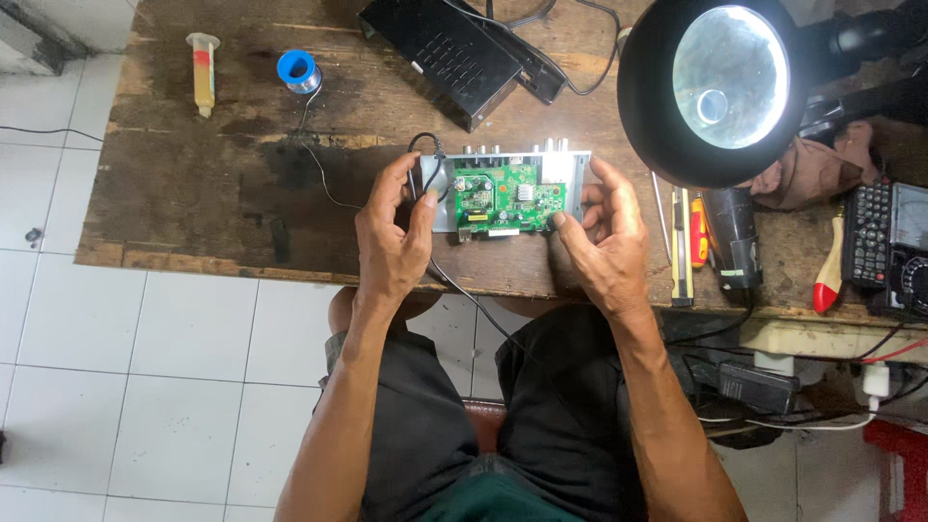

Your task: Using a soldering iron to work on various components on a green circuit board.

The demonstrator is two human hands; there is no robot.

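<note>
Head view looks straight down on my wooden counter [193, 193]. At the far left lies a yellowish syringe tube [203, 72], then a blue spool of solder wire [299, 71], both well apart from my hands. My left hand [391, 232] is at the left end of the open metal chassis [580, 179], its fingers [428, 198] pinched on the black cable [425, 155] that loops up beside that end and trails down off the counter edge. In the chassis sits the green circuit board [503, 193], near the front edge of the counter between my hands. My right hand [604, 232] cups the right end, fingertips touching the board's lower right corner, loosely curled rather than clenched. I judge I am steadying the unit while sorting its cable; the next move calls for a firm hold on the chassis. Further right stand the black magnifier lamp [720, 87], a few hand tools [691, 232] and a multimeter [894, 246].
</note>
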